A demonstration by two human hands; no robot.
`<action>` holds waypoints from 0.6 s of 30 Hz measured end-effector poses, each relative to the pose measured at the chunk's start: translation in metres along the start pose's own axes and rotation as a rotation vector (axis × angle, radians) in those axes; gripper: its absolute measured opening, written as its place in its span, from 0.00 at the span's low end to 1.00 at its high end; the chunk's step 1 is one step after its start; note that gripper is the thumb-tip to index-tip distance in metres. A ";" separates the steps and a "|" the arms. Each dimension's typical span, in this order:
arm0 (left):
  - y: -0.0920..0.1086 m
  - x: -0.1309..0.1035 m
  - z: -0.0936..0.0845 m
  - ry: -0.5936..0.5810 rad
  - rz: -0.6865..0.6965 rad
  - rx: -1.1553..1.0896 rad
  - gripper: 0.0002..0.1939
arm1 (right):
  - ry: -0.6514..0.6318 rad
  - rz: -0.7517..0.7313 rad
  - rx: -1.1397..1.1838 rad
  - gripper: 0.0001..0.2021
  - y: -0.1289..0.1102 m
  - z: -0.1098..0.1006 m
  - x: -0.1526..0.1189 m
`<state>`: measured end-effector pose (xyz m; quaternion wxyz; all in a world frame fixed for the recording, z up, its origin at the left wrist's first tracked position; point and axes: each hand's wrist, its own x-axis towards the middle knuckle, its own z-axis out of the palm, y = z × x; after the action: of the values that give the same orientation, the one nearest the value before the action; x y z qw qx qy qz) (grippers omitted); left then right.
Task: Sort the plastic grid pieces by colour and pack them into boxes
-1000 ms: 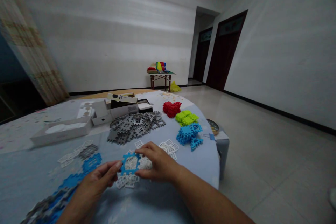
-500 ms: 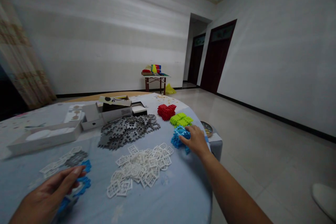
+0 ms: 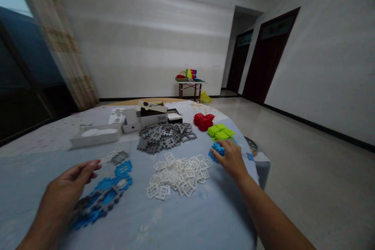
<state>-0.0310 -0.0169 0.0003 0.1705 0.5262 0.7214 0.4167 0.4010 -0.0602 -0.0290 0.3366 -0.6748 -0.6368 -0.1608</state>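
The right hand arches over the pile of blue pieces near the table's right edge, its thumb and forefinger moderately spread, with blue showing in the gap; whether it grips one of them, I cannot tell. The left hand is drawn narrow, thumb and fingertips nearly meeting just beside a few white frames; whether anything is pinched between them is unclear. Close to that hand, on the light blue cloth, lies a group of blue and gray pieces. A heap of white window pieces lies between the two hands, with gray pieces behind it. Lime-green pieces sit just beyond the right hand, and red pieces farther back.
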 end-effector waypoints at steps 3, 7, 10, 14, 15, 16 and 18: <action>-0.016 0.009 -0.006 0.014 -0.046 -0.132 0.25 | -0.027 -0.133 0.108 0.14 -0.026 0.010 -0.001; -0.049 0.022 -0.005 0.040 -0.067 -0.174 0.24 | -0.144 -0.269 0.226 0.12 -0.071 0.020 -0.002; -0.061 0.026 -0.002 0.042 -0.091 -0.169 0.22 | -0.239 -0.361 0.285 0.12 -0.103 0.024 -0.004; -0.062 0.024 0.002 0.041 -0.082 -0.174 0.20 | -0.352 -0.470 0.353 0.12 -0.142 0.029 -0.007; -0.061 0.023 0.003 0.042 -0.077 -0.180 0.20 | -0.384 -0.492 0.367 0.12 -0.151 0.030 -0.008; -0.061 0.022 0.006 0.040 -0.072 -0.184 0.20 | -0.419 -0.512 0.380 0.13 -0.161 0.031 -0.009; -0.060 0.019 0.012 0.032 -0.063 -0.193 0.21 | -0.488 -0.556 0.399 0.13 -0.181 0.032 -0.012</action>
<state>-0.0676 -0.0006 -0.0497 0.2218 0.4776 0.6967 0.4871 0.2175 -0.0550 -0.0152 0.2436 -0.4172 -0.8744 0.0456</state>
